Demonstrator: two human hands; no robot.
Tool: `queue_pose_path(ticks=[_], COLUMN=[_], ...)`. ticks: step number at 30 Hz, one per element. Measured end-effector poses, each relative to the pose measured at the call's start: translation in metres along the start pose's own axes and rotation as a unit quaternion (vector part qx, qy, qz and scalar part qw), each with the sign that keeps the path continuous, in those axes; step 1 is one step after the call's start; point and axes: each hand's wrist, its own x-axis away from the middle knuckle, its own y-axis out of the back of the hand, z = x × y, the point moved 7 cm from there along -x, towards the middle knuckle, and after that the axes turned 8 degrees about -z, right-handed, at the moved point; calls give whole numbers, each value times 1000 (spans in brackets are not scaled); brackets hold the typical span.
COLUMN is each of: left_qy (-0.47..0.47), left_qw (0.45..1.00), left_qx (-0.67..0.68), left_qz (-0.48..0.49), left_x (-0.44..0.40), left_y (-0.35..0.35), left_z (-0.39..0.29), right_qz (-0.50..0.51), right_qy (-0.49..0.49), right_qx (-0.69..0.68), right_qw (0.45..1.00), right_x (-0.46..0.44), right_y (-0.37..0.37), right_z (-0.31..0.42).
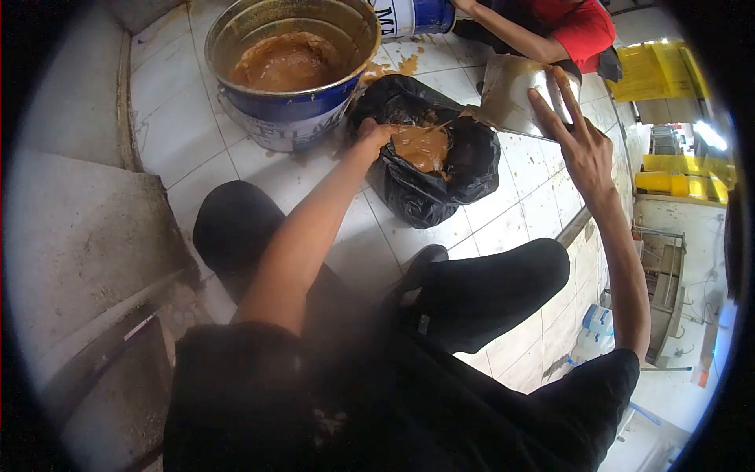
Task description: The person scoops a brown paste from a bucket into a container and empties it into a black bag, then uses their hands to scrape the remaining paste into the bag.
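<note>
A black plastic bag (409,198) stands open on the floor in front of me, with thick brown paste (423,149) inside. My left hand (374,137) is closed on the bag's left rim. To the right, my right hand (580,140) grips a silvery metal pot (511,93), two fingers stretched along its side. The pot is tipped toward the bag, and a thin brown strand hangs from its edge over the opening. The pot's inside is hidden from me.
A blue and white bucket (295,118) of brown paste stands at the upper left. Behind it is a second bucket (403,17), beside a person in a red shirt (582,31). Brown splashes mark the white floor tiles (189,141). A wall (79,228) borders the left side.
</note>
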Motion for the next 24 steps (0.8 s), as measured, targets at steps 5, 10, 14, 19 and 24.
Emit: queue_pose_path(ticks=[5, 10, 14, 19, 24], left_qy=[-3, -29, -47, -40, -36], left_qw=[1000, 1000, 998, 998, 995], left_qx=[-19, -10, -31, 0, 3], left_qz=[16, 5, -6, 55, 89], left_x=[6, 6, -20, -8, 8], left_y=[5, 5, -3, -8, -5], left_z=[-6, -5, 9, -1, -16], right_qz=[7, -13, -19, -10, 7], right_qy=[2, 8, -4, -11, -21], right_qx=[-3, -16, -30, -25, -41], right_qw=[1000, 1000, 999, 1000, 999], right_x=[-2, -2, -6, -5, -6], right_y=[-9, -20, -26, -32, -28], right_z=[8, 16, 20, 17, 17])
